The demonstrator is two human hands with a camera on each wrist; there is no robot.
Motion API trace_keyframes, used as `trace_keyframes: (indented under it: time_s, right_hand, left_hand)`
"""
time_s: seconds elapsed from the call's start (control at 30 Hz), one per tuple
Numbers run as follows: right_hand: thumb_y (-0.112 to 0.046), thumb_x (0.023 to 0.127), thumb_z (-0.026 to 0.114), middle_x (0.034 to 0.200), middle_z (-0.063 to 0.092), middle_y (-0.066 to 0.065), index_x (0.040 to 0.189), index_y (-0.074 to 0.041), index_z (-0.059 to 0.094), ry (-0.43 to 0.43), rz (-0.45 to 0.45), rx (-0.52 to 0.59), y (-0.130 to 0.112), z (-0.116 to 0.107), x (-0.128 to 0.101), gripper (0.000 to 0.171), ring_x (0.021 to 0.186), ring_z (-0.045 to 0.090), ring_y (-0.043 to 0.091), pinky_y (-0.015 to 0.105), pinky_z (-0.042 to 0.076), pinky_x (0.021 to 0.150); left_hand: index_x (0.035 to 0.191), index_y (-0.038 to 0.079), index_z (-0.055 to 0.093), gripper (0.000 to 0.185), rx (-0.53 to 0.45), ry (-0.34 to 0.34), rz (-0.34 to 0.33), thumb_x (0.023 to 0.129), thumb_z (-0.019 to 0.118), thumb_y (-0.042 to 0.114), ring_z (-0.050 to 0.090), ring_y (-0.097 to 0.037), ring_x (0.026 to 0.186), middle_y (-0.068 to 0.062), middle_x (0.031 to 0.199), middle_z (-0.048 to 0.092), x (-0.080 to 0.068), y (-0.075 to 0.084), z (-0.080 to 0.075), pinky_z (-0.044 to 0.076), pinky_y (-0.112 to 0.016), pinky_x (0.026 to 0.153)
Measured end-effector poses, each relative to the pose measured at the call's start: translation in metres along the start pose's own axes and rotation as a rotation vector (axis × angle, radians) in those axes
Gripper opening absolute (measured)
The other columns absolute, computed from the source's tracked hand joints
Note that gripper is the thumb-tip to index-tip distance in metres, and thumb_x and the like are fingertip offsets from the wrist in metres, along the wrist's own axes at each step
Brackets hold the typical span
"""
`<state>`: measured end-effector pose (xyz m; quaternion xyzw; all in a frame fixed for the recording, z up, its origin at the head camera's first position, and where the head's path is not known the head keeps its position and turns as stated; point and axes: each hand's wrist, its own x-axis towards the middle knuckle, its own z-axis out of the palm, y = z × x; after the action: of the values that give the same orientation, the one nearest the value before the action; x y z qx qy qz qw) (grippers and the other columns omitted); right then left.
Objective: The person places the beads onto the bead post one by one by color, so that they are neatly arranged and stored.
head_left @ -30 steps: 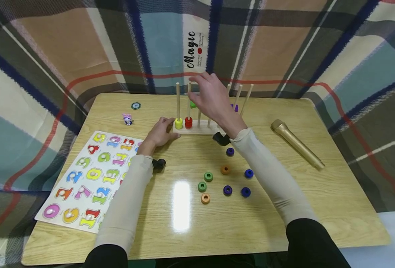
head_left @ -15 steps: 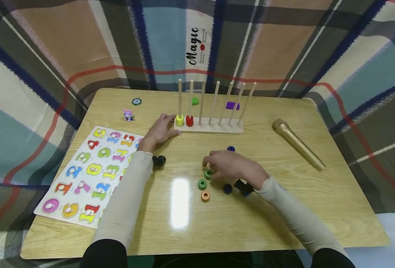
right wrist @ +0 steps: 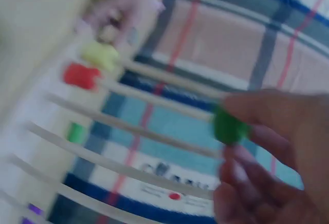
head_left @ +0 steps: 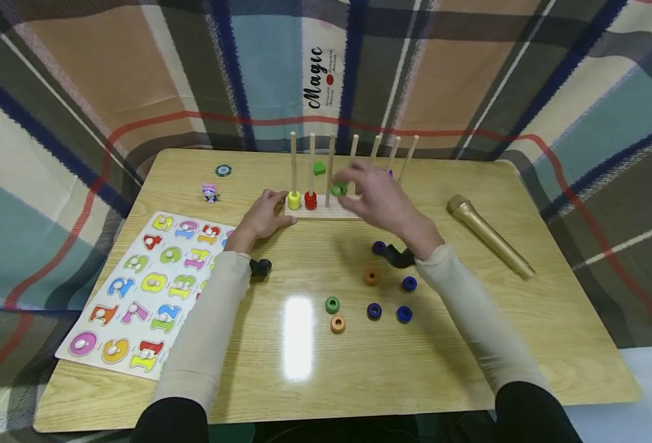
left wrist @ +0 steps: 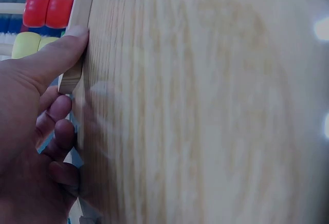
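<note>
A wooden peg rack with several upright dowels stands at the table's far middle. A yellow ring and a red ring sit low on its two leftmost dowels. My right hand pinches a green ring, also the green ring in the right wrist view, in the air beside the third dowel. My left hand grips the rack's left end, thumb on the rack base. Loose rings lie nearer me: green, orange, purple and blue.
A number puzzle board lies at the left. A gold microphone lies at the right. A small figurine and a dark token sit far left. A plaid cloth surrounds the table.
My right hand came down from the rack to the loose rings, picked up a green ring, and has lifted it back to the dowels. The left hand has stayed on the rack.
</note>
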<state>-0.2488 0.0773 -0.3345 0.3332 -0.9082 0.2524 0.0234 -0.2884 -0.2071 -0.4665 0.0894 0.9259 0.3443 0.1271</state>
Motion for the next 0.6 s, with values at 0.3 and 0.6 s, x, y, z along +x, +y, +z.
trace_keyframes:
  time_s: [0.3, 0.6]
  right_hand:
    - [-0.021, 0.107, 0.069, 0.132, 0.063, 0.014, 0.144, -0.011, 0.068, 0.194, 0.19, -0.053, -0.006, -0.03, 0.06, 0.039, 0.1, 0.063, 0.026, 0.039, 0.052, 0.085]
    - [-0.027, 0.109, 0.062, 0.134, 0.064, 0.013, 0.149, -0.014, 0.065, 0.106, 0.266, -0.148, -0.009, -0.027, 0.073, 0.043, 0.11, 0.062, 0.028, 0.041, 0.053, 0.085]
  left_hand:
    - [0.169, 0.007, 0.03, 0.079, -0.009, -0.001, 0.001, 0.105, 0.07, 0.031, 0.039, -0.042, 0.145, -0.021, 0.155, 0.038, -0.001, -0.003, 0.002, 0.033, -0.058, 0.123]
    - [0.17, 0.008, 0.029, 0.079, -0.001, 0.003, 0.003, 0.105, 0.069, 0.032, 0.036, -0.041, 0.15, -0.021, 0.158, 0.036, 0.0, -0.002, -0.001, 0.03, -0.058, 0.126]
